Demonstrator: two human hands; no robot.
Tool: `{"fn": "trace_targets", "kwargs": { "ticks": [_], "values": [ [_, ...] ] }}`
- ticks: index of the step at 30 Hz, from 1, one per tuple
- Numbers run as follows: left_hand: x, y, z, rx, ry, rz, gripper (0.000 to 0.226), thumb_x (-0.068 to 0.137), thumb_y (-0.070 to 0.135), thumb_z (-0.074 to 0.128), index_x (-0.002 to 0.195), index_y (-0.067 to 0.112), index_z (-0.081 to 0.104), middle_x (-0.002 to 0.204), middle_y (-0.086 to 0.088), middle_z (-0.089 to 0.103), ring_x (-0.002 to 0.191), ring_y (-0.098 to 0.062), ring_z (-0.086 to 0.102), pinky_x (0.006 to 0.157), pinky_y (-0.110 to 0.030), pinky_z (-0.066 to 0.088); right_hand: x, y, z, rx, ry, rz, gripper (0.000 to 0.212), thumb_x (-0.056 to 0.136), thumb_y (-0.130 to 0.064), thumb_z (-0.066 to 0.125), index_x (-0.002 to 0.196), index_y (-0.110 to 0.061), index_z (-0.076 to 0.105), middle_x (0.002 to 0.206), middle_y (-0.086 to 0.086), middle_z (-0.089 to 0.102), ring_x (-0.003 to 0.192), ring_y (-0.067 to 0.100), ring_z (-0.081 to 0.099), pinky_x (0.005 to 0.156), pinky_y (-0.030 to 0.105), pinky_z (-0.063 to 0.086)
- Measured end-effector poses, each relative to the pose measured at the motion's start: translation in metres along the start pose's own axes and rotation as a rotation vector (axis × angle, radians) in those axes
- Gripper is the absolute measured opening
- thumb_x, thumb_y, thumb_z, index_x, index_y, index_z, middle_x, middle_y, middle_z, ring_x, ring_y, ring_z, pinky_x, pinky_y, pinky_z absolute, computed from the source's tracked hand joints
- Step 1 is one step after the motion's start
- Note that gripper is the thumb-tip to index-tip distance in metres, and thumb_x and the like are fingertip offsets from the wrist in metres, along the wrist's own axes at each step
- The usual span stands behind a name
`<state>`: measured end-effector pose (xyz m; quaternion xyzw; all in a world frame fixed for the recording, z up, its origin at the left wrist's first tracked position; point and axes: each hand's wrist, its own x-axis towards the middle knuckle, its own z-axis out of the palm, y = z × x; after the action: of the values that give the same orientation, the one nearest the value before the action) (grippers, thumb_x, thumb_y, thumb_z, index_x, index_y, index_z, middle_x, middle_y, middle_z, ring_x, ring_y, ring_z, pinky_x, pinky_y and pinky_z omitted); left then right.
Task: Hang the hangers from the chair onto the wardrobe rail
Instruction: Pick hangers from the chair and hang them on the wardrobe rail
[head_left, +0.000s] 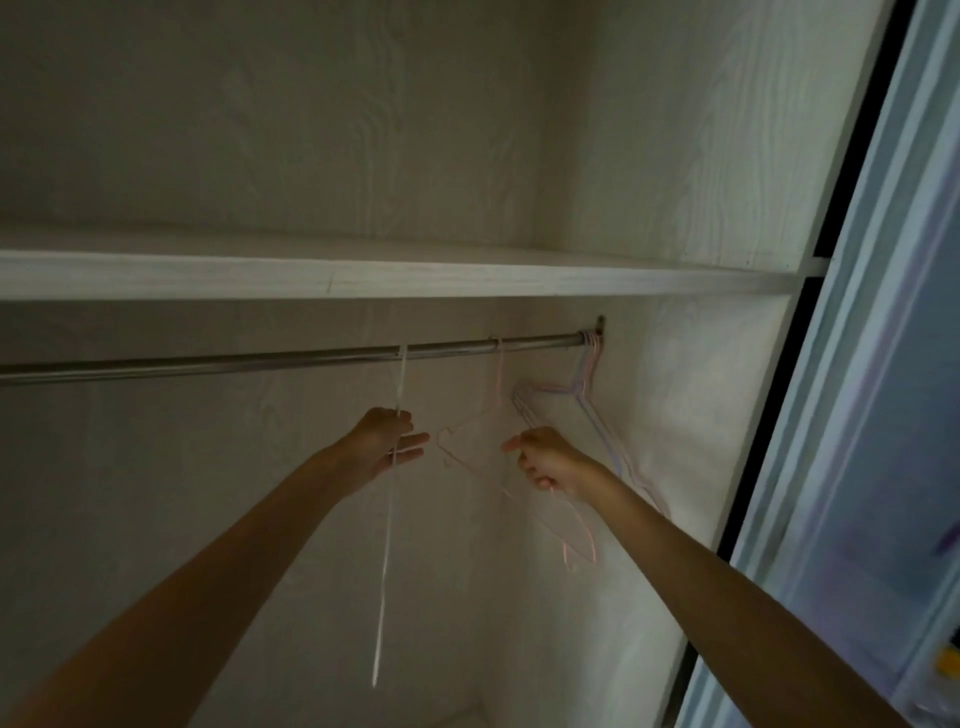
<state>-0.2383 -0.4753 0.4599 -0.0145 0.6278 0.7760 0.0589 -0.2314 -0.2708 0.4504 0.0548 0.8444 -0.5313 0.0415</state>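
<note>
Shiny metal rail (291, 359), matt pale woodgrain shelf (395, 280), thin smooth hangers (582, 395).

pink hanger (577, 535), white hanger (387, 540)

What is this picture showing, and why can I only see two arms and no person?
The camera sits on the person's head, so you see only their arms reaching into a pale wooden wardrobe. A shiny metal rail runs under a white shelf. The left hand holds a thin white hanger hooked on the rail. The right hand grips a thin pink hanger, also hooked there. More pastel hangers hang bunched at the rail's right end.
</note>
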Motion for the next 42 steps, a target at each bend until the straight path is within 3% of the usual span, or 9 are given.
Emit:
{"fn": "trace_targets", "kwargs": {
  "ticks": [3,6,10,15,19,24,35,39,42],
  "values": [
    [0.003,-0.002,0.003,0.074,0.008,-0.013,0.020,0.097,-0.001,0.040,0.115,-0.006,0.046,0.119,-0.021,0.050,0.118,-0.037,0.053,0.091,-0.040,0.044,0.011,0.010,-0.007,-0.240,0.030,-0.053,0.028,0.096,-0.014,0.038,0.115,0.001,0.052,0.087,0.018,0.060,0.071,0.026,0.058,0.072,0.035,0.054],
    [0.008,-0.004,0.009,0.117,0.016,-0.037,0.028,0.098,0.001,0.037,0.124,-0.007,0.043,0.126,-0.022,0.047,0.118,-0.036,0.052,0.093,-0.041,0.044,0.020,0.004,-0.022,-0.634,0.223,-0.212,0.057,0.097,-0.027,0.044,0.144,-0.003,0.022,0.145,0.018,0.036,0.128,0.033,0.042,0.105,0.038,0.039],
    [0.011,-0.002,0.017,0.167,0.039,-0.062,0.011,0.098,0.004,0.038,0.096,0.000,0.049,0.103,-0.011,0.052,0.123,-0.034,0.051,0.092,-0.040,0.045,0.034,-0.037,-0.028,-0.742,0.403,-0.624,0.059,0.097,-0.030,0.045,0.146,-0.011,0.020,0.150,0.012,0.028,0.136,0.031,0.030,0.110,0.043,0.032],
    [0.014,-0.001,0.019,0.376,0.045,-0.082,0.018,0.098,0.006,0.041,0.114,-0.001,0.041,0.131,-0.019,0.047,0.112,-0.030,0.058,0.095,-0.039,0.047,0.080,-0.052,-0.028,-1.083,0.413,-0.838,0.054,0.095,-0.027,0.046,0.144,-0.014,0.028,0.145,0.008,0.037,0.132,0.026,0.034,0.109,0.039,0.026],
    [0.019,-0.006,0.023,0.521,0.035,-0.102,0.022,0.099,0.009,0.038,0.118,-0.002,0.041,0.122,-0.012,0.047,0.118,-0.029,0.057,0.094,-0.038,0.049,0.099,-0.042,-0.040,-1.093,0.522,-0.984,0.046,0.084,-0.016,0.061,0.129,-0.013,0.051,0.120,0.010,0.058,0.113,0.030,0.052,0.099,0.041,0.036],
    [0.027,-0.009,0.035,0.633,0.058,-0.148,0.030,0.098,0.011,0.041,0.124,-0.002,0.045,0.116,-0.011,0.055,0.117,-0.026,0.059,0.065,-0.021,0.047,0.109,-0.029,-0.069,-1.117,0.650,-0.927,0.047,0.070,-0.002,0.067,0.116,-0.007,0.058,0.117,0.011,0.058,0.110,0.030,0.052,0.098,0.039,0.032],
    [0.024,-0.003,0.035,0.824,0.007,0.074,0.029,0.093,0.018,0.055,0.114,0.000,0.062,0.106,-0.009,0.067,0.069,-0.002,0.061,0.062,-0.017,0.047,0.103,-0.027,-0.106,-1.175,0.507,-0.604,0.064,0.084,-0.010,0.060,0.142,-0.009,0.032,0.151,0.016,0.024,0.141,0.031,0.016,0.117,0.043,0.012],
    [0.018,-0.002,0.037,0.851,-0.005,0.178,0.029,0.091,0.025,0.058,0.106,0.001,0.067,0.090,-0.002,0.069,0.059,0.005,0.063,0.054,-0.011,0.047,0.077,-0.021,-0.097,-0.915,0.597,-0.865,0.057,0.085,-0.012,0.059,0.138,-0.010,0.040,0.138,0.012,0.045,0.127,0.030,0.041,0.112,0.042,0.027],
    [0.018,0.000,0.043,0.818,-0.024,0.228,0.029,0.086,0.027,0.066,0.097,0.001,0.072,0.081,-0.002,0.071,0.069,-0.009,0.069,0.076,-0.026,0.058,0.033,-0.018,-0.074,-0.590,0.127,-0.734,0.021,0.094,-0.030,0.050,0.108,-0.016,0.059,0.107,0.005,0.062,0.102,0.024,0.059,0.093,0.035,0.045]
  ]
}}
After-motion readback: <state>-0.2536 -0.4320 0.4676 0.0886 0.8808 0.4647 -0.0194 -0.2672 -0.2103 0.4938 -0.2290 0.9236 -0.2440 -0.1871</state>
